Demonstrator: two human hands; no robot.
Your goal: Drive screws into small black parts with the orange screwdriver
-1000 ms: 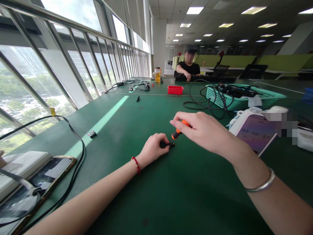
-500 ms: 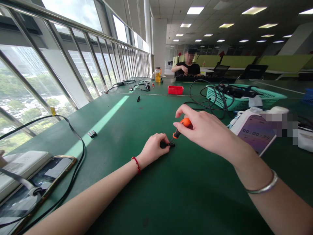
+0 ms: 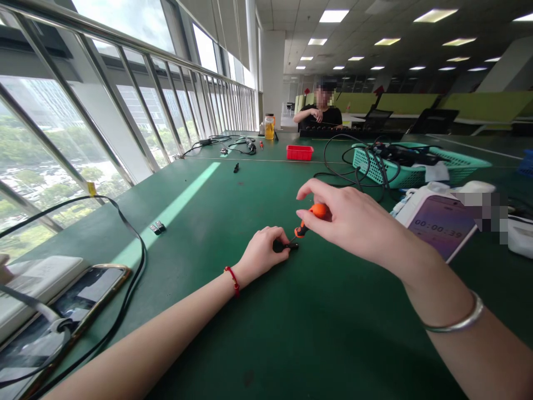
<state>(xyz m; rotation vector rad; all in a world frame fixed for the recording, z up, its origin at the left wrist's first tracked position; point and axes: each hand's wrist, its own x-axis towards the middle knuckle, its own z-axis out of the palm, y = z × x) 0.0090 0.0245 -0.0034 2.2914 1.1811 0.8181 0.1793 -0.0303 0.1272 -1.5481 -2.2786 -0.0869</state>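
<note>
On the green table (image 3: 258, 333) my left hand (image 3: 260, 254) is closed round a small black part (image 3: 287, 245) and pins it to the surface. My right hand (image 3: 347, 219) pinches the orange handle of a small screwdriver (image 3: 310, 218). The screwdriver slants down to the left with its tip on the black part. A red cord circles my left wrist and a silver bangle my right.
A phone showing a timer (image 3: 441, 226) leans at the right. A teal basket of cables (image 3: 400, 164) and a red tray (image 3: 300, 152) lie farther back. Another phone (image 3: 83, 303) and a black cable (image 3: 129, 239) lie at the left. A person in black sits at the far end.
My right hand has turned on the screwdriver handle, with the fingers lifted and the orange top now showing. The left hand stays on the black part. The far person raised a hand.
</note>
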